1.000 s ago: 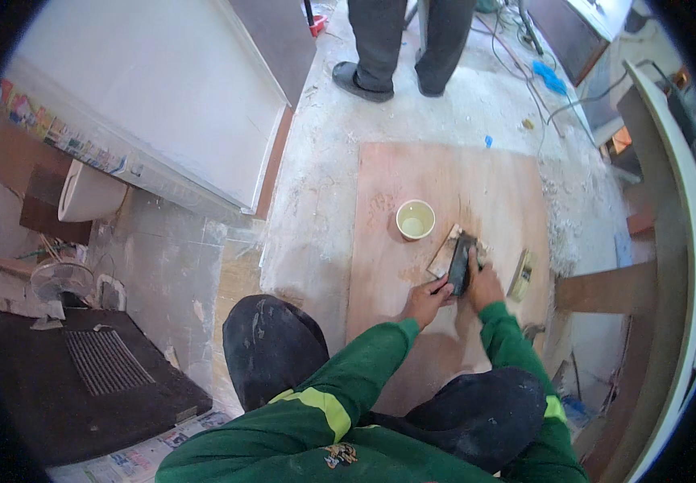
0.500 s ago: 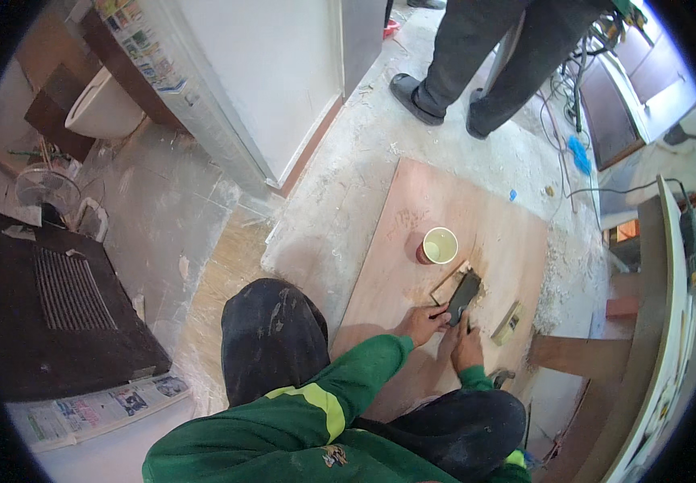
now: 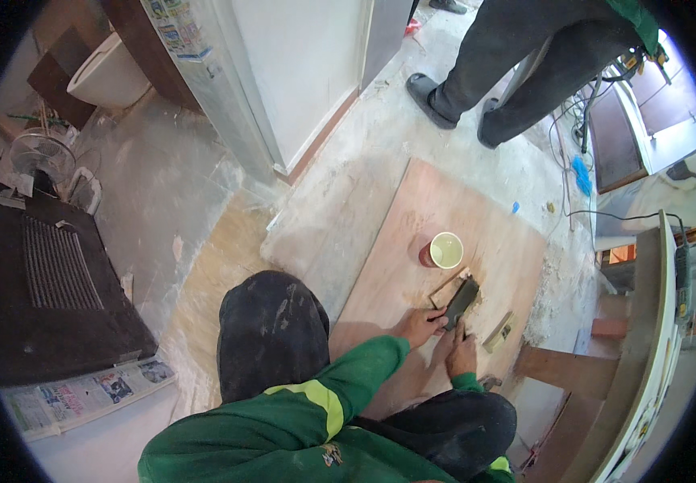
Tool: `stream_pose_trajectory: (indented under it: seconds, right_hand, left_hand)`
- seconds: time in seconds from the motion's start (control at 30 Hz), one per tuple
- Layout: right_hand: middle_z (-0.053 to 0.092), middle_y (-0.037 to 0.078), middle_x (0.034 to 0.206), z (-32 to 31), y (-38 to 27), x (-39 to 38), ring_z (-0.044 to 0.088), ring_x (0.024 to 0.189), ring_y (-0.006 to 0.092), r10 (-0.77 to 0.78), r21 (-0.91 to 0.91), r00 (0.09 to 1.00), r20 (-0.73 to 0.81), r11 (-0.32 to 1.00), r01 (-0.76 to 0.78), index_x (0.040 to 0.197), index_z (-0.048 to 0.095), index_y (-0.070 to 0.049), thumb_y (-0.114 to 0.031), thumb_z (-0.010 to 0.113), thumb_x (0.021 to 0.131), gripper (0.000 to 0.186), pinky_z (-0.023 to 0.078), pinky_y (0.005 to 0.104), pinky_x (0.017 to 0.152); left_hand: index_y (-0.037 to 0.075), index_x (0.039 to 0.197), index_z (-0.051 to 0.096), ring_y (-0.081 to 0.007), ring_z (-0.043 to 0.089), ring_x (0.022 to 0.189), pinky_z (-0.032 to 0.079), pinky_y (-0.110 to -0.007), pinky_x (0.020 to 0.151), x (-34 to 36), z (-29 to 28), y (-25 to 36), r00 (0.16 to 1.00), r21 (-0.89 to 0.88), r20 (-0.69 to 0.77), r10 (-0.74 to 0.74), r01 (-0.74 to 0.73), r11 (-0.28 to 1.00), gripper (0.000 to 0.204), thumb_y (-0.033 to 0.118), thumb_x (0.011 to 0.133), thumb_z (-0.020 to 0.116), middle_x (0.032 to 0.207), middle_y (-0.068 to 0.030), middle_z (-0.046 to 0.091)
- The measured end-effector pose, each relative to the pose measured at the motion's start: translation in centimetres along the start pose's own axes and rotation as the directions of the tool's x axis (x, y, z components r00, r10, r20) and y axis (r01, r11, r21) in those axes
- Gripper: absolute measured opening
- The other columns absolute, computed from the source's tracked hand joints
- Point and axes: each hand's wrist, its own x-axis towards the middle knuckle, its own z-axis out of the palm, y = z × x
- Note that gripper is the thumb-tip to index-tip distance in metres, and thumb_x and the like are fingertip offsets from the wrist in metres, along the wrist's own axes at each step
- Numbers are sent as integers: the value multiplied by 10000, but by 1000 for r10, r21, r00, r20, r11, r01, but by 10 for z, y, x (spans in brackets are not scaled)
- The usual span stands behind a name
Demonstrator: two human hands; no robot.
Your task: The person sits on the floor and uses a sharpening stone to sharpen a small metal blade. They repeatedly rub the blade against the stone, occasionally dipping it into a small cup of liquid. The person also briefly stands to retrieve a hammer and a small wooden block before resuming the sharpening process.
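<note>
Two hands meet at the near end of a dark block [image 3: 462, 302] lying over a pale wood piece [image 3: 446, 291], perhaps for support. The left hand [image 3: 424, 325] bunches its fingers against the block's side; the right hand [image 3: 461, 352] curls at its end. I cannot tell whether either is clamped. The paper cup [image 3: 445, 252] hems in the far side, the hand plane [image 3: 499, 332] the right; bare board [image 3: 392, 274] opens leftward.
</note>
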Motion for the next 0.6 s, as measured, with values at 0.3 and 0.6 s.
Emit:
stream_pose_trajectory:
  seconds: [0.3, 0.6]
  right_hand:
    - [548, 335, 1222, -20, -14, 6, 639, 1028, 511, 66, 76, 998, -4, 995, -66, 1701, 120, -144, -101, 593, 992, 853, 535, 559, 870]
    - [550, 328, 1226, -40, -12, 47, 627, 1050, 504, 46, 1, 999, 9, 999, -46, 1708, 95, -181, -47, 630, 937, 948, 549, 539, 873]
  left_hand:
    - [14, 1444, 615, -127, 742, 875, 612, -287, 822, -6, -6, 14, 999, 138, 22, -26, 23, 990, 465, 242, 1046, 690, 1061, -115, 784]
    - [-5, 1423, 628, -153, 752, 866, 623, -291, 813, -6, -10, 5, 999, 18, -13, -32, 32, 999, 427, 189, 1047, 683, 1066, -125, 779]
